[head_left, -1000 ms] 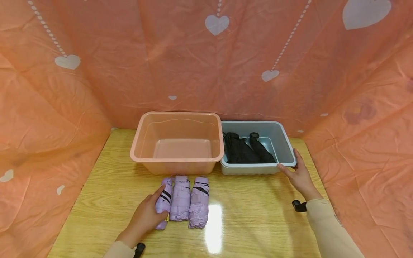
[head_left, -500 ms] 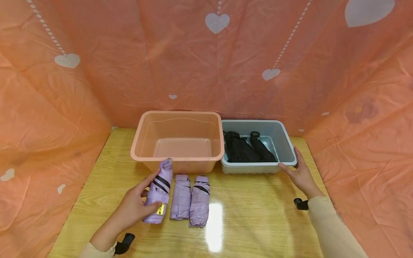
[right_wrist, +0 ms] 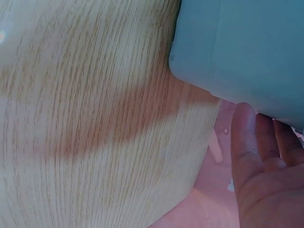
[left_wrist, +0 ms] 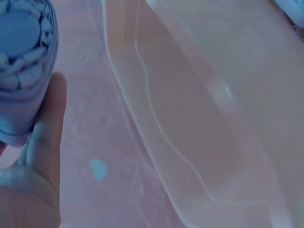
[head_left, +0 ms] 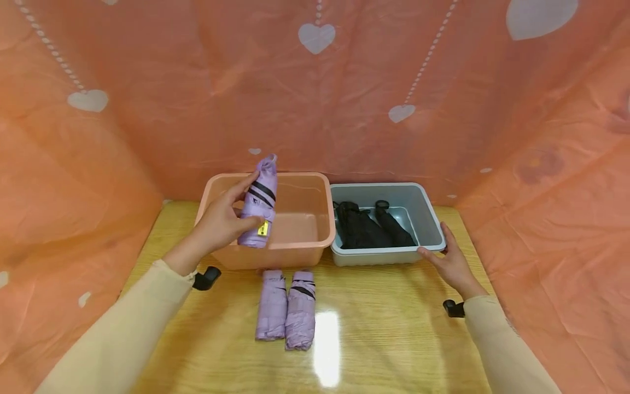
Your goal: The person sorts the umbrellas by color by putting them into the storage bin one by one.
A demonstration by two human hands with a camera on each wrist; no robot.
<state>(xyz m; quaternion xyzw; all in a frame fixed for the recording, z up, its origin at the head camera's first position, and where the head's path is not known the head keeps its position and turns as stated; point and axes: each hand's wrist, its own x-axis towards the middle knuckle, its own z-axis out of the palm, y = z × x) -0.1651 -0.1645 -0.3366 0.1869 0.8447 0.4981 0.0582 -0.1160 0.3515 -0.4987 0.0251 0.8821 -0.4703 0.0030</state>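
Observation:
My left hand point(head_left: 216, 223) holds a folded lilac umbrella point(head_left: 263, 191) with black stripes and a yellow tag, thumb on one side and fingers on the other. The umbrella is tilted over the left part of the peach basin point(head_left: 275, 253). In the left wrist view the umbrella's gathered end point(left_wrist: 21, 71) shows beside the thumb. My right hand point(head_left: 455, 269) grips the front right corner of the grey basin point(head_left: 379, 256), thumb at the front rim and fingers along the side. Inside that basin lie black folded umbrellas point(head_left: 366, 230).
Two more lilac umbrellas point(head_left: 272, 306) lie side by side on the wooden table point(head_left: 384, 328), in front of the peach basin. The basins stand next to each other against an orange curtain point(head_left: 206, 109) with white hearts, which also encloses both sides.
My left hand has picked up the leftmost lilac umbrella from the table and carried it up and forward over the peach basin. The right hand stays at the grey basin's corner.

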